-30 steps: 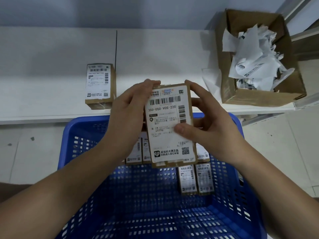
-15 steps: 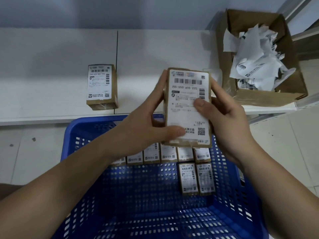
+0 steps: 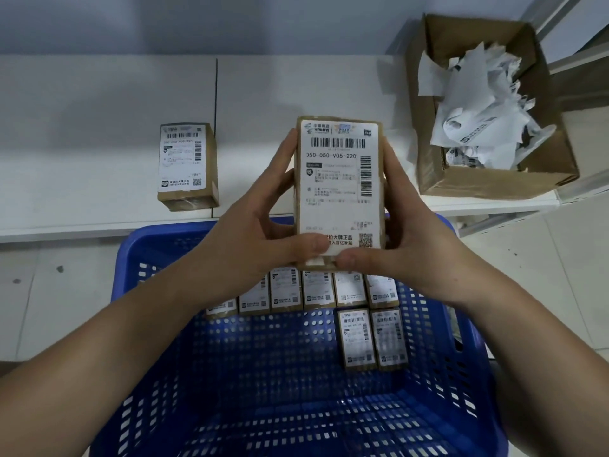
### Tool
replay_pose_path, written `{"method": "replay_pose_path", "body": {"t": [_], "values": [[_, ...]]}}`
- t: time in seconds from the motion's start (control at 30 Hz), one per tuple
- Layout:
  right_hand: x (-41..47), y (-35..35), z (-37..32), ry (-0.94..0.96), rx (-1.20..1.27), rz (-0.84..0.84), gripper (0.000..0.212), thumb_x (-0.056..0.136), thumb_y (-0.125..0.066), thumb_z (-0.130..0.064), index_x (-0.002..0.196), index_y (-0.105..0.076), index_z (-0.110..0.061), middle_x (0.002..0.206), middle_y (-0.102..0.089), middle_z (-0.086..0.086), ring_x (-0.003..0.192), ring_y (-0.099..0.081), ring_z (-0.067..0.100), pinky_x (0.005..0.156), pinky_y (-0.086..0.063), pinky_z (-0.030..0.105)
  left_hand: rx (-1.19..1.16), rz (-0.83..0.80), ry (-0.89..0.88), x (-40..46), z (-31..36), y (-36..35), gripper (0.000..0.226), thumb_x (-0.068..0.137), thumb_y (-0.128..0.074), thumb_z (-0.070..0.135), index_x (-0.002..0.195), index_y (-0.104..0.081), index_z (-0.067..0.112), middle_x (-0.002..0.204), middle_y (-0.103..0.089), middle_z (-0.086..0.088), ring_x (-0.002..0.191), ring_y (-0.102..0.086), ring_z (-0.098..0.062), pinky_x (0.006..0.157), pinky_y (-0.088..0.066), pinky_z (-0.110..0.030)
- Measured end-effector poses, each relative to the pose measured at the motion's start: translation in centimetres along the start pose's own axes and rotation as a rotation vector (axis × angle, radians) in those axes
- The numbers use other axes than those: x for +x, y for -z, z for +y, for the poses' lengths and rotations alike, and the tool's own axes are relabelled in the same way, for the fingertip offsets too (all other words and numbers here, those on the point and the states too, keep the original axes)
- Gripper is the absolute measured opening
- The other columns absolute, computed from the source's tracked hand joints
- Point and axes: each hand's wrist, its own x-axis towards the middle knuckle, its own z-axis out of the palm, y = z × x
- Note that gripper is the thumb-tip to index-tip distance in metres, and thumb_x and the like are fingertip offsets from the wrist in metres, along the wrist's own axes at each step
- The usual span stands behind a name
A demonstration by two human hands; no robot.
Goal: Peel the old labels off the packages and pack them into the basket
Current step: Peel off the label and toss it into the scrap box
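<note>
Holding: left hand (image 3: 250,232) and right hand (image 3: 405,239), fingers clamped on labelled package (image 3: 339,192)
Position: above blue basket (image 3: 158,258)
Bench (image 3: 99,127): one more package (image 3: 188,166)

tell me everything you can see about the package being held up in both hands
The held package is a small brown cardboard box, upright and facing the camera above the far rim of the blue basket. A white shipping label with barcodes, a QR code and "050-050 V05-220" covers nearly its whole front. The left hand and right hand grip its sides, both thumbs at the bottom edge, where a label corner looks slightly lifted.
</note>
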Motion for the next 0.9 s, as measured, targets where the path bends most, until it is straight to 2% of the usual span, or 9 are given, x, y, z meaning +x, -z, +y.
{"method": "replay_pose_path", "body": {"t": [0.13,0.17,0.23,0.33,0.43,0.5,0.6,0.67,0.9], "values": [[0.0,0.4,-0.7,-0.037,-0.088,0.204,0.136,0.049,-0.093,-0.040,0.159,-0.013,-0.043,0.151,-0.042,-0.025,0.129,-0.056,0.007,0.085,-0.062,0.037,-0.015,-0.136,0.060,-0.3,-0.2,-0.3,0.116,0.086,-0.073,-0.007,0.154,-0.008,0.060,0.159,-0.037,0.021,0.116,-0.070,-0.030,0.083,-0.062,-0.053],[0.0,0.6,-0.8,-0.048,-0.088,0.298,0.126,0.045,-0.091,-0.044,0.154,-0.028,-0.041,0.145,-0.047,-0.026,0.119,-0.062,0.006,0.078,-0.064,0.035,-0.012,-0.175,0.085,-0.5,-0.3,-0.6,0.116,0.086,-0.073,-0.007,0.153,-0.009,0.062,0.157,-0.038,0.024,0.114,-0.070,-0.030,0.083,-0.062,-0.053],[0.2,1.2,-0.6,-0.005,-0.056,0.442,0.077,0.052,-0.090,-0.042,0.122,-0.060,-0.029,0.124,-0.064,-0.020,0.097,-0.072,0.013,0.065,-0.064,0.044,0.035,-0.227,0.097,-0.7,-0.6,-1.3,0.114,0.087,-0.075,-0.002,0.153,-0.009,0.062,0.153,-0.043,0.027,0.116,-0.070,-0.028,0.086,-0.062,-0.051],[0.5,1.4,-0.1,0.084,-0.040,0.553,0.029,0.075,-0.082,-0.035,0.082,-0.061,-0.017,0.101,-0.076,0.003,0.083,-0.075,0.025,0.062,-0.060,0.058,0.045,-0.235,0.105,-0.8,-0.8,-1.8,0.113,0.086,-0.077,0.001,0.154,-0.009,0.060,0.153,-0.042,0.029,0.119,-0.068,-0.025,0.087,-0.061,-0.048],[0.6,1.0,-0.1,0.096,-0.017,0.610,0.026,0.088,-0.075,-0.029,0.078,-0.059,-0.012,0.091,-0.077,0.005,0.079,-0.076,0.023,0.060,-0.060,0.052,0.037,-0.226,0.118,-0.8,-0.9,-1.8,0.113,0.085,-0.078,0.001,0.153,-0.011,0.062,0.152,-0.041,0.031,0.118,-0.069,-0.026,0.085,-0.062,-0.049],[0.5,0.7,-0.3,0.074,0.009,0.599,0.022,0.086,-0.077,-0.031,0.091,-0.063,-0.015,0.106,-0.075,-0.003,0.088,-0.075,0.017,0.063,-0.061,0.042,0.022,-0.209,0.104,-0.7,-0.8,-1.8,0.112,0.085,-0.077,0.002,0.153,-0.012,0.062,0.153,-0.041,0.028,0.117,-0.069,-0.027,0.085,-0.062,-0.050],[0.3,0.2,-0.2,-0.050,-0.058,0.399,0.090,0.063,-0.083,-0.044,0.142,-0.043,-0.032,0.126,-0.060,-0.030,0.106,-0.068,0.006,0.068,-0.063,0.032,-0.027,-0.140,0.086,-0.5,-0.8,-1.6,0.108,0.087,-0.073,0.005,0.153,-0.010,0.062,0.154,-0.041,0.025,0.113,-0.071,-0.028,0.082,-0.063,-0.048],[0.2,-0.2,0.1,-0.082,-0.070,0.252,0.124,0.058,-0.086,-0.043,0.159,-0.013,-0.039,0.146,-0.047,-0.026,0.118,-0.064,0.004,0.077,-0.063,0.031,-0.019,-0.092,0.057,-0.4,-0.9,-1.6,0.105,0.090,-0.069,0.005,0.154,-0.005,0.059,0.154,-0.040,0.025,0.116,-0.070,-0.025,0.086,-0.062,-0.045],[-0.4,1.1,0.3,-0.054,0.006,-0.046,0.133,0.067,-0.089,-0.017,0.158,0.002,-0.051,0.152,-0.047,-0.011,0.128,-0.061,0.016,0.094,-0.059,0.043,-0.005,-0.008,0.020,-0.4,-1.0,-1.0,0.104,0.093,-0.066,0.004,0.156,-0.001,0.055,0.157,-0.038,0.021,0.122,-0.066,-0.016,0.086,-0.062,-0.043]]}}
